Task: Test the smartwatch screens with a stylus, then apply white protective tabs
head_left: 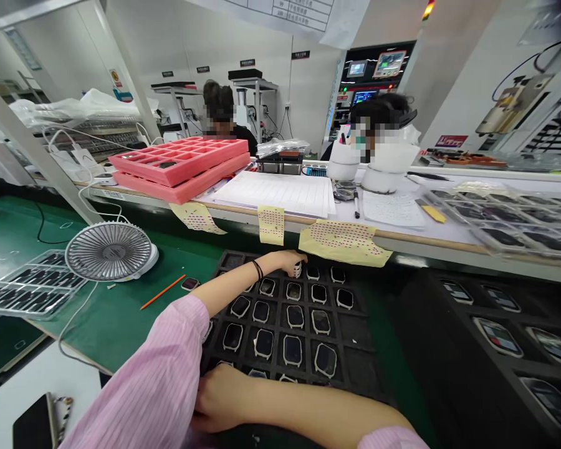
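A black foam tray (pixel 355 327) in front of me holds rows of strapless smartwatches (pixel 292 350) with dark screens and silvery frames. Across its far side reaches my left hand (pixel 290 262), its fingers closed on a pale-edged smartwatch (pixel 298 269), which they partly hide. A black band circles that wrist. At the tray's near left corner, my right hand (pixel 227 396) is bent down over the edge, under my left forearm. Its fingers are out of sight, so what it grips, if anything, does not show.
To the right is another black tray with watches (pixel 498 337). A grey fan (pixel 110 251), an orange stick (pixel 163 292) and a clear tray of dark parts (pixel 32 284) lie left. Pink foam trays (pixel 182 163) and papers (pixel 275 193) occupy the shelf. Two people sit beyond.
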